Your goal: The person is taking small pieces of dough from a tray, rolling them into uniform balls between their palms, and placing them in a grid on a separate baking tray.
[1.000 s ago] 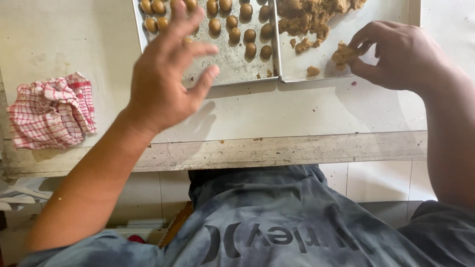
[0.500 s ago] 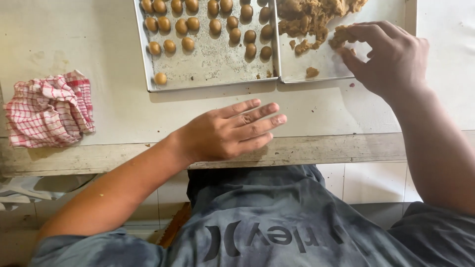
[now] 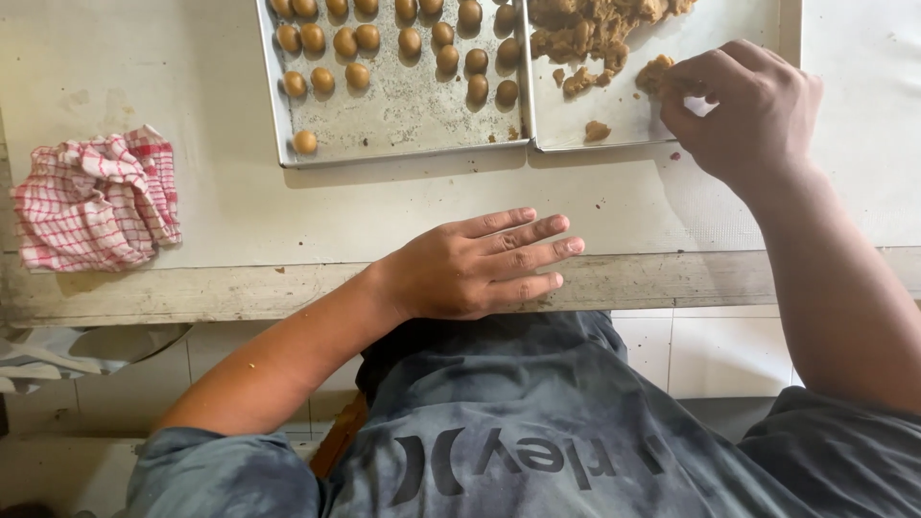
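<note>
Brown dough lump (image 3: 655,73) sits pinched in right hand (image 3: 743,115) fingertips; left hand (image 3: 475,269) lies flat, open, empty, well apart.

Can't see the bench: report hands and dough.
Left hand flat, empty, on table edge. Right hand pinching dough on right tray. Nothing in the way.

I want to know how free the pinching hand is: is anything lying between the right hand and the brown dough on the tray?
Nothing visible does. The right hand already has its fingertips at a dough lump on the right tray, with no object between them.
</note>
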